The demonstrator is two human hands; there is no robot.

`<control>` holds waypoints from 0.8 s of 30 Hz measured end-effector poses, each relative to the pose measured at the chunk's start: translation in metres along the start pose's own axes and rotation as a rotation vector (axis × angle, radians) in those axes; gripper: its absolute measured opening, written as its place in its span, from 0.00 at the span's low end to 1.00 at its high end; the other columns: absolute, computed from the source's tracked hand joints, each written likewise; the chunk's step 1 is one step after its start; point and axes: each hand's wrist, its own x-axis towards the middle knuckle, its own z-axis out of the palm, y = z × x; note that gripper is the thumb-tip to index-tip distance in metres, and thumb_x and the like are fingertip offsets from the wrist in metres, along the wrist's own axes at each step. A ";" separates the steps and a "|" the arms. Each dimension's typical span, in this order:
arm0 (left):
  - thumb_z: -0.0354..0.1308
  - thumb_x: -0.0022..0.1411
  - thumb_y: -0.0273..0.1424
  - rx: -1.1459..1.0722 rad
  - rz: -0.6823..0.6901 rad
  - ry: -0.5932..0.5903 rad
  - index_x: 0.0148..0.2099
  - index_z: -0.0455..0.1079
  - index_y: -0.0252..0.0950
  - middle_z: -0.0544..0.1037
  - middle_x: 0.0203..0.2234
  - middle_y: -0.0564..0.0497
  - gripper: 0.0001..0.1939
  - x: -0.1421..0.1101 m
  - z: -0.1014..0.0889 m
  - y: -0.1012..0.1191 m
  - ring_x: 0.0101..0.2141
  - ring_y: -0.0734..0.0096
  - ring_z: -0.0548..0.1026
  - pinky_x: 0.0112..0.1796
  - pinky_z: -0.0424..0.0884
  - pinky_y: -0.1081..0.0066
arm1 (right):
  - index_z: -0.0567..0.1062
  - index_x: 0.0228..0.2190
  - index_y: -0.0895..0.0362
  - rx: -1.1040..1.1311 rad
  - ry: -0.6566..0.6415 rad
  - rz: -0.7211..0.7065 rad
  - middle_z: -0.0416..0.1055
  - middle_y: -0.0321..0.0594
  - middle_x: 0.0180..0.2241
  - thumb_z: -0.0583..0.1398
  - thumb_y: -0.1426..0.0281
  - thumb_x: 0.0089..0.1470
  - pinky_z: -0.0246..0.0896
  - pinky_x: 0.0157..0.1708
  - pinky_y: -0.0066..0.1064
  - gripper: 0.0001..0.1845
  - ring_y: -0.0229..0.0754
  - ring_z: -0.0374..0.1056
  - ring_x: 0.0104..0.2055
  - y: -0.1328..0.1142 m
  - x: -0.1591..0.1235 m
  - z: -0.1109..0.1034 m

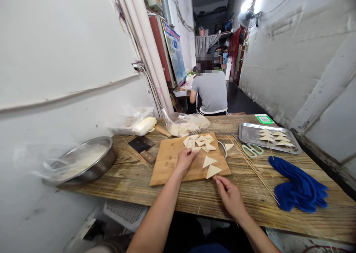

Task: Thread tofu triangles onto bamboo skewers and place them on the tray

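My right hand [230, 195] pinches a thin wooden skewer [214, 177], whose lower end runs down beneath the palm. Two pale triangular slices, the lower [213, 171] and the upper [209, 161], line up at its tip over the right side of a wooden cutting board [169, 160]. My left hand [185, 161] has its fingers closed at the edge of another pale triangular slice [196, 149], partly covered by the fingertips. Beyond it, several more slices [200, 138] lie in a loose heap on the board's far end. Exactly what food they are, I cannot tell.
Right of the board lie bare skewers [251, 164], green-handled scissors [252, 150] and a blue cloth [299, 186]. A metal tray [243, 132] bears skewered triangles. On the left are a cleaver [141, 144] and a steel basin [109, 153]. A person [211, 91] sits beyond the table.
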 end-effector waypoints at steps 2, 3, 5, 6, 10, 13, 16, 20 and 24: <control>0.57 0.52 0.33 -0.300 -0.121 -0.035 0.32 0.70 0.30 0.72 0.25 0.49 0.10 -0.005 -0.014 -0.003 0.21 0.80 0.65 0.19 0.54 0.80 | 0.75 0.39 0.58 -0.012 -0.053 -0.039 0.76 0.46 0.38 0.51 0.63 0.56 0.66 0.39 0.31 0.17 0.44 0.72 0.39 -0.006 -0.003 0.004; 0.58 0.52 0.32 -0.438 -0.166 -0.057 0.33 0.69 0.30 0.72 0.25 0.49 0.09 -0.007 -0.022 -0.005 0.19 0.83 0.63 0.17 0.52 0.81 | 0.75 0.39 0.58 -0.024 -0.081 -0.057 0.76 0.45 0.38 0.51 0.64 0.56 0.66 0.40 0.31 0.17 0.43 0.72 0.39 -0.008 -0.004 0.008; 0.58 0.53 0.29 -0.678 -0.247 -0.090 0.32 0.67 0.30 0.70 0.22 0.51 0.06 -0.011 -0.037 -0.009 0.15 0.87 0.58 0.14 0.49 0.83 | 0.75 0.39 0.57 -0.049 -0.134 -0.083 0.76 0.44 0.38 0.51 0.65 0.56 0.65 0.40 0.31 0.16 0.43 0.72 0.39 -0.014 -0.006 0.016; 0.57 0.54 0.28 -0.773 -0.280 -0.093 0.31 0.65 0.30 0.69 0.20 0.53 0.05 -0.013 -0.043 -0.010 0.14 0.88 0.56 0.13 0.48 0.84 | 0.75 0.39 0.57 -0.058 -0.158 -0.090 0.76 0.44 0.37 0.51 0.66 0.56 0.65 0.40 0.31 0.16 0.43 0.72 0.39 -0.016 -0.006 0.021; 0.50 0.60 0.28 -0.966 -0.401 -0.042 0.30 0.63 0.31 0.68 0.18 0.53 0.07 -0.012 -0.050 -0.010 0.14 0.86 0.62 0.14 0.59 0.84 | 0.75 0.39 0.57 -0.055 -0.208 -0.100 0.76 0.44 0.37 0.50 0.67 0.57 0.66 0.38 0.30 0.16 0.42 0.72 0.37 -0.021 -0.005 0.039; 0.49 0.61 0.27 -0.965 -0.463 0.015 0.36 0.64 0.29 0.75 0.27 0.44 0.05 -0.009 -0.046 -0.006 0.25 0.74 0.75 0.28 0.73 0.74 | 0.75 0.39 0.58 -0.044 -0.151 -0.068 0.76 0.46 0.37 0.50 0.65 0.56 0.66 0.38 0.31 0.17 0.43 0.72 0.37 -0.019 -0.001 0.044; 0.49 0.60 0.26 -0.946 -0.515 0.045 0.37 0.65 0.28 0.76 0.30 0.40 0.06 -0.005 -0.044 -0.003 0.32 0.65 0.77 0.36 0.73 0.65 | 0.75 0.38 0.59 -0.023 -0.110 -0.032 0.76 0.47 0.36 0.51 0.64 0.56 0.66 0.38 0.32 0.17 0.43 0.72 0.37 -0.016 0.001 0.041; 0.50 0.60 0.28 -0.938 -0.528 0.020 0.37 0.65 0.29 0.77 0.32 0.38 0.06 -0.002 -0.044 -0.004 0.35 0.62 0.76 0.38 0.73 0.61 | 0.75 0.39 0.58 -0.028 -0.127 -0.035 0.76 0.45 0.37 0.51 0.65 0.56 0.66 0.38 0.31 0.16 0.43 0.72 0.38 -0.017 -0.001 0.037; 0.50 0.60 0.27 -0.922 -0.524 0.036 0.38 0.65 0.29 0.76 0.35 0.37 0.06 -0.003 -0.042 -0.005 0.37 0.60 0.76 0.40 0.72 0.59 | 0.75 0.39 0.58 -0.030 -0.173 -0.028 0.76 0.45 0.37 0.51 0.65 0.56 0.66 0.39 0.30 0.16 0.43 0.72 0.38 -0.018 -0.001 0.041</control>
